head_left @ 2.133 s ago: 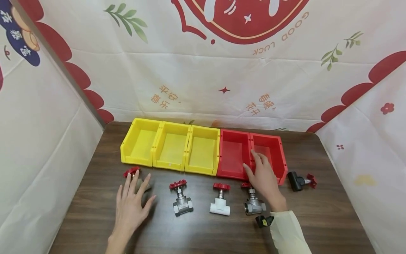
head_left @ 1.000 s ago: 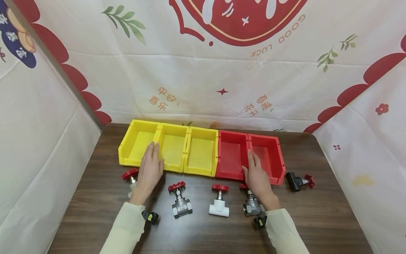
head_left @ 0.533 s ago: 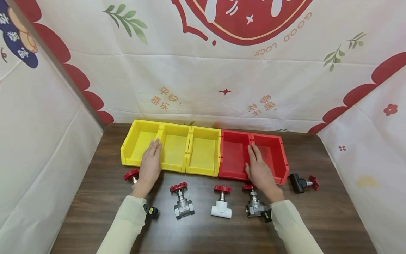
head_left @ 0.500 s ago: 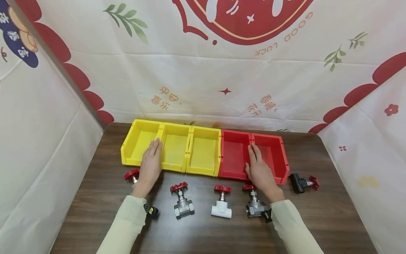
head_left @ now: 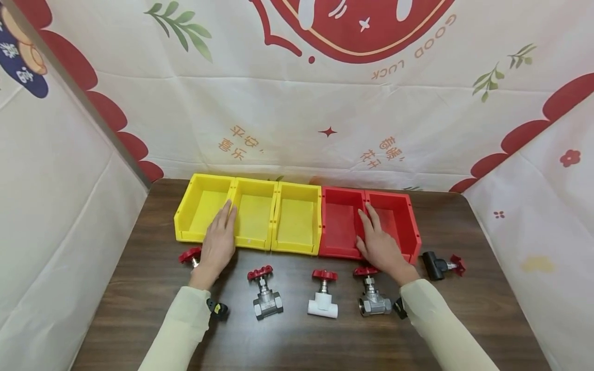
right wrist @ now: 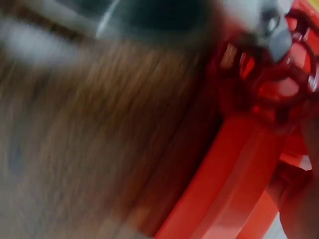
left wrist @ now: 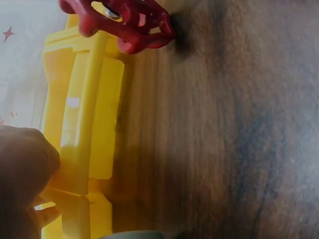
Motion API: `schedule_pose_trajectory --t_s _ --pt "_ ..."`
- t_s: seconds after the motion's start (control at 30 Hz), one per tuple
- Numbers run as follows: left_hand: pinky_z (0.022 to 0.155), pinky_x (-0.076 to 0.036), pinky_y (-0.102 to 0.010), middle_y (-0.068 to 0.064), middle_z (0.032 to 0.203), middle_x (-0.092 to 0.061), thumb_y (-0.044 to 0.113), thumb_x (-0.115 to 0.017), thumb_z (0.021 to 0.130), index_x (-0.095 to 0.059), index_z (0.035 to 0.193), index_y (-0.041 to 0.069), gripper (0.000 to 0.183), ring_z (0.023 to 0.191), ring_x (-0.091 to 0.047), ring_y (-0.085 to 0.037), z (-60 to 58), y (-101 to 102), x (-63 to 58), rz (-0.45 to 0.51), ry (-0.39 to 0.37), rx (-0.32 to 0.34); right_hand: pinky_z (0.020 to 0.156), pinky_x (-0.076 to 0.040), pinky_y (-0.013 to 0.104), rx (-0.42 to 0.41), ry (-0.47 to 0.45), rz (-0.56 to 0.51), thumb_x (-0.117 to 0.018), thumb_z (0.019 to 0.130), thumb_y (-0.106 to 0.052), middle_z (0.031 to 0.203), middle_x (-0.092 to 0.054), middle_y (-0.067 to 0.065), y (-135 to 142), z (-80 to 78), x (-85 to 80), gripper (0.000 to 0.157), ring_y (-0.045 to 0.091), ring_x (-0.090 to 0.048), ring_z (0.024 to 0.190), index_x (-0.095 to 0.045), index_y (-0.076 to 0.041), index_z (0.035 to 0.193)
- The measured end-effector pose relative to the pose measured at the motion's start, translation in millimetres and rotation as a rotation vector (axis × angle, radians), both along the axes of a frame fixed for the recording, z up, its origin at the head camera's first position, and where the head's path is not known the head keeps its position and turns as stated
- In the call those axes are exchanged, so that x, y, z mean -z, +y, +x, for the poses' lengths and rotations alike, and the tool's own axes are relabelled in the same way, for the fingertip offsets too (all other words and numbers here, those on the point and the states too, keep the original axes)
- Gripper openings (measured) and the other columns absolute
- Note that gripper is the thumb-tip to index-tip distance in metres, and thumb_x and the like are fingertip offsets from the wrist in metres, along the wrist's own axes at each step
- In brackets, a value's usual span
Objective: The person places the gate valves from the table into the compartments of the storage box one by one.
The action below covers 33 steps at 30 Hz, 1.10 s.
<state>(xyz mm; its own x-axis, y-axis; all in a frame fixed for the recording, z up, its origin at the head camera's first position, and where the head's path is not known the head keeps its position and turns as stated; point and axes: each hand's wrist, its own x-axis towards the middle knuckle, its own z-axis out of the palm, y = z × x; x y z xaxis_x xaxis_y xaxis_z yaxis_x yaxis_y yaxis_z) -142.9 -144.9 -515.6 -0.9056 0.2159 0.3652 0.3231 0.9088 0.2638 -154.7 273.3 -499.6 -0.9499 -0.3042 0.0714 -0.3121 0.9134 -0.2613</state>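
Observation:
My left hand rests with straight fingers over the divider between the two leftmost yellow bins. In the left wrist view, part of that hand lies against a yellow bin. My right hand touches the two red bins around their shared divider, its fingers spread and nearly straight. Just in front of it stands a steel valve with a red handwheel. The right wrist view shows a red handwheel close to a red bin's wall.
On the wooden table in front of the bins are a steel valve and a white valve. A red-handled valve is partly hidden by my left hand. A black valve lies at the right. Printed cloth hangs behind.
My left hand has come from beside the leftmost valve up onto the yellow bins. My right hand's fingers have spread, and its forearm has swung right, uncovering more of the steel valve.

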Motion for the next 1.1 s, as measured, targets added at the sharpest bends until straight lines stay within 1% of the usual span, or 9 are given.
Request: schedule_pose_trajectory --t_s 0.2,0.27,0.33,0.4,0.47,0.6,0.7,0.9,1.1 --pt "0.107 -0.03 -0.051 -0.022 0.153 -0.023 -0.011 -0.044 0.09 -0.032 0.145 -0.005 0.057 0.131 -0.034 -0.043 3.0 0 -0.5 0.002 -0.012 -0.003 0.046 -0.046 0.027 -0.055 0.055 0.039 -0.068 0.084 -0.019 0.158 -0.007 0.013 5 -10.3 3.9 0.079 0.016 -0.047 0.051 -0.024 -0.006 0.15" --pt "0.107 -0.029 -0.051 -0.022 0.153 -0.022 -0.012 -0.045 0.089 -0.031 0.145 -0.005 0.058 0.131 -0.034 -0.043 4.3 1 -1.2 0.005 -0.013 -0.007 0.057 -0.054 0.035 -0.073 0.087 0.051 -0.069 0.083 -0.019 0.157 -0.009 0.015 7 -14.0 5.3 0.078 0.024 -0.057 0.069 -0.029 -0.004 0.148" --pt "0.107 -0.029 -0.051 -0.022 0.153 -0.023 -0.013 -0.046 0.087 -0.032 0.145 -0.006 0.06 0.131 -0.035 -0.043 5.2 3 -1.6 0.012 -0.008 -0.007 0.072 -0.055 0.044 -0.084 0.114 0.066 -0.069 0.082 -0.018 0.156 -0.011 0.017 9 -17.2 6.6 0.076 0.033 -0.058 0.092 -0.032 -0.003 0.146" --pt "0.107 -0.03 -0.05 -0.023 0.152 -0.024 -0.015 -0.049 0.085 -0.032 0.144 -0.007 0.062 0.13 -0.036 -0.043 5.8 4 -2.0 0.017 -0.003 -0.007 0.085 -0.05 0.051 -0.09 0.125 0.082 -0.07 0.081 -0.018 0.156 -0.011 0.018 10 -19.8 7.5 0.075 0.039 -0.048 0.113 -0.034 -0.003 0.145" --pt "0.107 -0.03 -0.05 -0.023 0.152 -0.026 -0.015 -0.052 0.082 -0.034 0.143 -0.008 0.064 0.129 -0.037 -0.043 6.5 6 -2.6 0.02 0.002 -0.009 0.092 -0.044 0.056 -0.088 0.125 0.099 -0.071 0.08 -0.019 0.156 -0.012 0.018 11 -21.9 7.4 0.076 0.042 -0.039 0.123 -0.035 -0.002 0.144" --pt "0.107 -0.03 -0.048 -0.023 0.152 -0.026 -0.014 -0.056 0.083 -0.034 0.143 -0.007 0.065 0.13 -0.036 -0.041 8.0 8 -4.1 0.023 -0.016 -0.018 0.095 -0.041 0.057 -0.094 0.128 0.137 -0.074 0.077 -0.023 0.155 -0.015 0.019 12 -25.3 5.9 0.076 0.041 -0.031 0.129 -0.039 -0.004 0.142" --pt "0.108 -0.028 -0.048 -0.022 0.152 -0.025 -0.014 -0.055 0.084 -0.033 0.144 -0.007 0.064 0.132 -0.034 -0.039 8.2 9 -3.9 0.032 -0.032 -0.02 0.095 -0.041 0.059 -0.129 0.158 0.128 -0.074 0.075 -0.024 0.153 -0.02 0.019 16 -30.5 8.3 0.073 0.041 -0.027 0.132 -0.044 -0.005 0.139" --pt "0.111 -0.024 -0.048 -0.02 0.153 -0.024 -0.009 -0.055 0.087 -0.032 0.145 -0.004 0.062 0.136 -0.032 -0.036 5.5 7 -3.1 0.04 -0.044 -0.007 0.096 -0.039 0.061 -0.218 0.25 -0.041 -0.077 0.07 -0.023 0.154 -0.024 0.011 33 -39.0 20.7 0.075 0.033 -0.023 0.138 -0.047 -0.009 0.137" --pt "0.108 -0.028 -0.05 -0.021 0.153 -0.025 -0.008 -0.057 0.086 -0.034 0.145 -0.004 0.063 0.134 -0.035 -0.036 0.9 0 -1.8 0.069 -0.026 0.016 0.102 -0.033 0.058 -0.28 0.279 -0.169 -0.076 0.07 -0.024 0.154 -0.028 0.008 36 -46.1 26.7 0.077 0.03 -0.023 0.14 -0.047 -0.01 0.139"
